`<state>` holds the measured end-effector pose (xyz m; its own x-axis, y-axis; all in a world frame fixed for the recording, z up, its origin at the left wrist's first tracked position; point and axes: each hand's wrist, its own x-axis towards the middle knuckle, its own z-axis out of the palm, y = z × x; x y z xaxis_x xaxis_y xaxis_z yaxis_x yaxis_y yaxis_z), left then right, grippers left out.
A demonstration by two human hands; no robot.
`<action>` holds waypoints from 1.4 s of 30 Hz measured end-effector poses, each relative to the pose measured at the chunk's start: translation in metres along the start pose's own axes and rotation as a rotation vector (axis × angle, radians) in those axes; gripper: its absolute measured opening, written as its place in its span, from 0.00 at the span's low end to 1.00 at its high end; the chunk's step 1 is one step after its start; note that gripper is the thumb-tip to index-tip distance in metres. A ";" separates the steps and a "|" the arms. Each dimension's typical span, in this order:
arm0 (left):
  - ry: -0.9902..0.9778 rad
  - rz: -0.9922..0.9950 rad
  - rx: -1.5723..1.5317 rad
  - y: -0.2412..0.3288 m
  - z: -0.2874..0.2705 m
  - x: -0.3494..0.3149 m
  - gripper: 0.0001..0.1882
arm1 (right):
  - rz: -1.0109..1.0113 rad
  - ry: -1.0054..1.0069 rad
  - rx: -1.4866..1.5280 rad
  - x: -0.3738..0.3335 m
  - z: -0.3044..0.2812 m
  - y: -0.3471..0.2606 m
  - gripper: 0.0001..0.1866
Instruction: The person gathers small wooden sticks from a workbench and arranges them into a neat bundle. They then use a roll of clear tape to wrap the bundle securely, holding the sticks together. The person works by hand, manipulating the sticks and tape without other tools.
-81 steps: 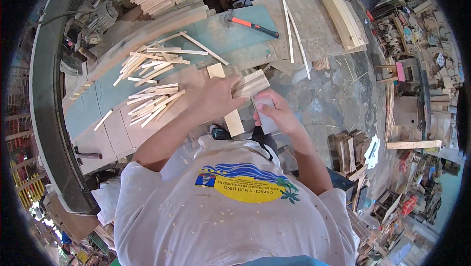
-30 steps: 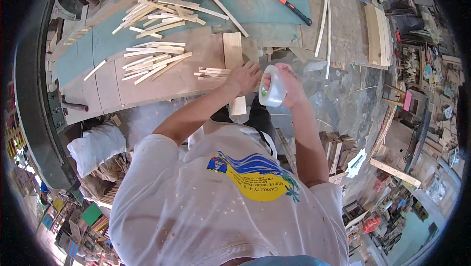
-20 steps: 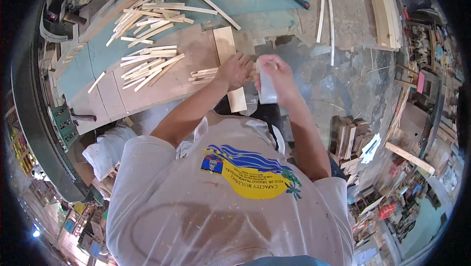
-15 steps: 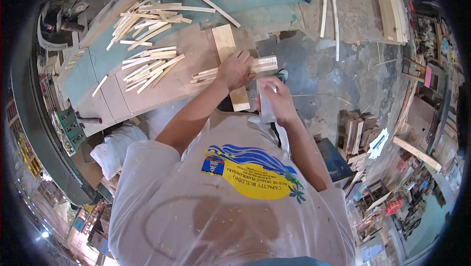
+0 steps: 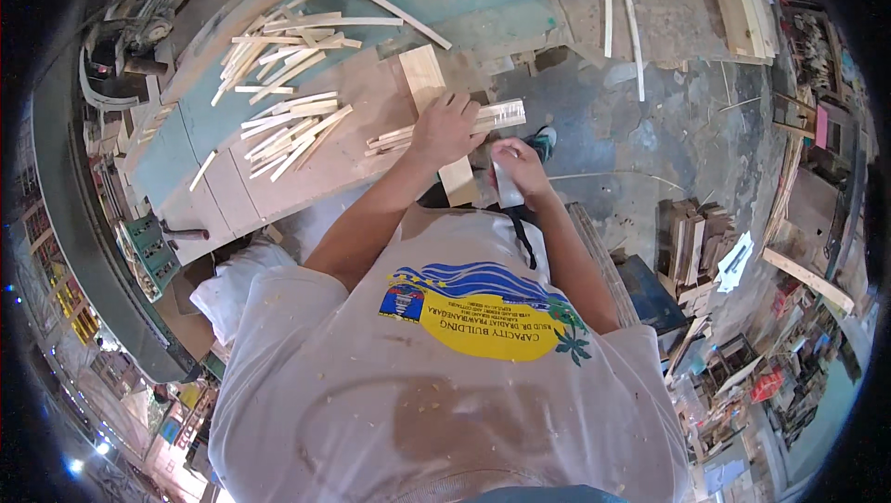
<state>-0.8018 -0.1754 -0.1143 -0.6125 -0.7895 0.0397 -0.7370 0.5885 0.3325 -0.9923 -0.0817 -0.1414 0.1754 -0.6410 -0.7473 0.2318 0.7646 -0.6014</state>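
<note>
Although the left hand (image 5: 445, 129) covers its middle, the bundle of thin wood strips (image 5: 497, 115) shows pale, ribbed ends past the fingers, which press down flat and spread on it. Under the palm lies a pale wooden plank (image 5: 425, 76) on the tabletop (image 5: 362, 95). Just beside, the right hand (image 5: 520, 167) has its fingers clenched around a small whitish bottle (image 5: 507, 189), mostly hidden. Loose strips (image 5: 283, 127) lie scattered farther off.
</note>
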 end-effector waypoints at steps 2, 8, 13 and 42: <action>-0.042 -0.012 0.005 0.000 -0.003 0.003 0.23 | -0.035 -0.034 -0.005 0.006 -0.003 -0.004 0.11; -0.049 -0.153 -0.190 0.016 -0.022 -0.004 0.27 | -0.167 -0.088 -0.040 -0.024 -0.008 -0.017 0.13; -0.059 -0.140 -0.327 0.040 -0.083 0.004 0.31 | -0.350 -0.112 -0.297 -0.081 -0.006 -0.065 0.14; -0.254 0.120 0.107 0.019 -0.261 -0.041 0.30 | -1.109 0.096 -1.566 -0.166 0.100 -0.203 0.28</action>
<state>-0.7165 -0.1777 0.1368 -0.7389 -0.6524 -0.1689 -0.6729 0.7005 0.2377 -0.9728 -0.1374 0.1334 0.5177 -0.8479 0.1143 -0.7627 -0.5179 -0.3873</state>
